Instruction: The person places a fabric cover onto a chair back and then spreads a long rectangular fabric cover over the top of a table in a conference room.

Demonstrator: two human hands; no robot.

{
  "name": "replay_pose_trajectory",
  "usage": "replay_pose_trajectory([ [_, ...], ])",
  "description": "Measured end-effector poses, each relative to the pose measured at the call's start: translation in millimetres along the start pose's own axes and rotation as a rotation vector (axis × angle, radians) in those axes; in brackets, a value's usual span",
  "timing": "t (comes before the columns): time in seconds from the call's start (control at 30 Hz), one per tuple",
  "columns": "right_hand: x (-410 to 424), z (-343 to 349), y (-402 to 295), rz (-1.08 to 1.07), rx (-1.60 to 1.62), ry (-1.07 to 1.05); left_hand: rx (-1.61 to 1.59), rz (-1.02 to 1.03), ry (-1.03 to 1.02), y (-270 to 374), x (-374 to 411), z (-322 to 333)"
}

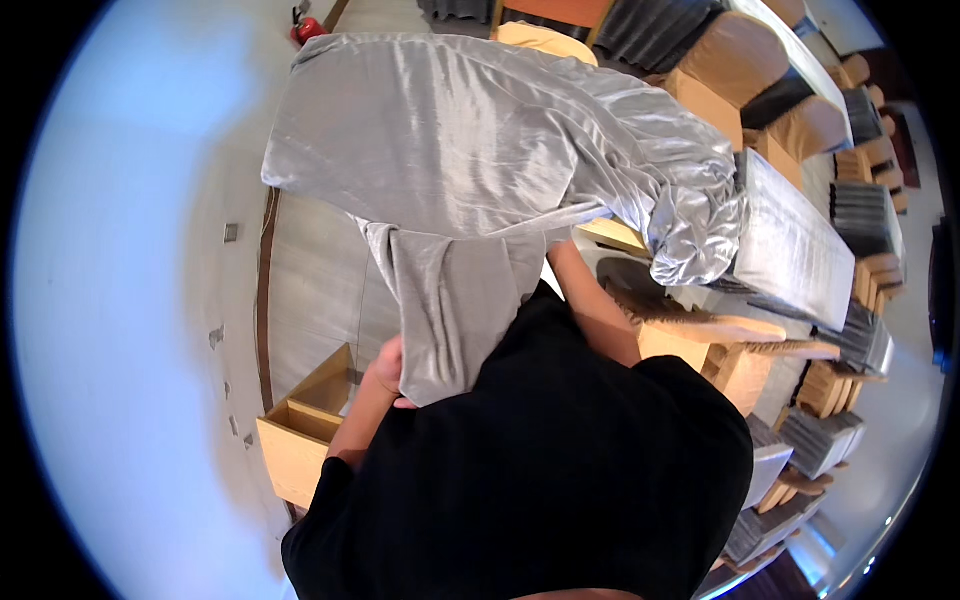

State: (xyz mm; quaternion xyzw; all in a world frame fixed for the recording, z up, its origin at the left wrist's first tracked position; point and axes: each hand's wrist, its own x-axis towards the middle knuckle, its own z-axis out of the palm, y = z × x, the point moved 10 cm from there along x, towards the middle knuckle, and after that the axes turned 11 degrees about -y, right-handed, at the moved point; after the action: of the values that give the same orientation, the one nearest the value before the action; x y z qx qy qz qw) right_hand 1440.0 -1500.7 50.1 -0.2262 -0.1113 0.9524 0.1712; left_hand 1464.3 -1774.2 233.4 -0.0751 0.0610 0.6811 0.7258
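Note:
A silver-grey velvet cloth [450,127] lies over a table, its right part gathered in loose, shiny folds. One length of it hangs over the near edge towards my body. My left hand [388,367] grips the lower left edge of this hanging part, close to my black shirt. My right forearm reaches up to the cloth near the table's near edge; the right hand itself is hidden under the fabric. Below the bunched folds on the right, a strip of the pale wooden table edge [615,234] shows.
A wooden box-like stand [300,450] is at my lower left beside the white wall [135,262]. Chairs with tan covers [712,328] stand close on my right, near a grey-covered table [795,240]. A red fire extinguisher [306,30] is at the far left.

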Motion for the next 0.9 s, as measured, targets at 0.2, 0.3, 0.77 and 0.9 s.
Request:
replay_pose_trajectory([
  [0.2,-97,-98,-86,-0.21,-0.102,0.271,0.146,-0.068,0.196,28,-19,-41],
  [0.3,-207,-156,-130,-0.305,-0.392,0.419,0.327,-0.08,0.365,55,-29,-106],
  [0.77,-397,-309,6,0.378,-1.207,0.87,1.63,0.604,0.713,169,105,-162],
  [0.9,-366,-274,15,0.756,-0.78,0.962,1.957,0.472,0.538,145,191,-96],
])
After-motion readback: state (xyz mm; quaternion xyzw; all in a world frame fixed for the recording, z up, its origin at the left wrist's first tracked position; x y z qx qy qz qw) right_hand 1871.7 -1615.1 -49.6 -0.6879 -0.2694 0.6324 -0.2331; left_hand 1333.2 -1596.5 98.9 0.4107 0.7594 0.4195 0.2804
